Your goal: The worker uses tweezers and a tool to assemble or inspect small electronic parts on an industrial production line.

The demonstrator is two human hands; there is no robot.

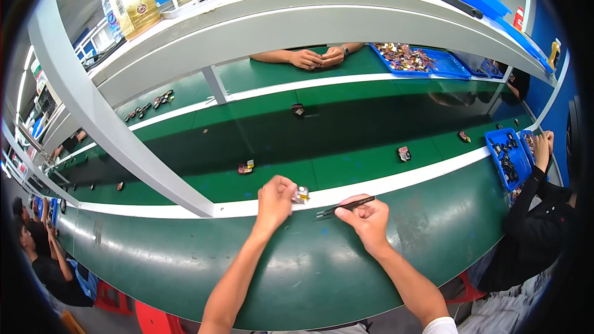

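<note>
Between the fingers of my left hand [276, 201] is a small electronic part [301, 195], silvery with a yellow patch, held over the white rail at the belt's near edge. My right hand [366, 219] grips a pair of black tweezers [346, 206], whose tips point left toward the part but stay apart from it. Both hands are above the near edge of the green worktop [346, 272]. Just beyond my left hand, a similar small part [246, 167] with reddish and yellow areas lies on the green belt [346, 173].
More small parts lie along the belt, such as one [404, 153] at right. A grey post [117, 117] slants down at left. A blue tray [509, 158] of black parts stands at right beside a co-worker. Across the belt are another person's hands [318, 58] and a filled blue tray [402, 59].
</note>
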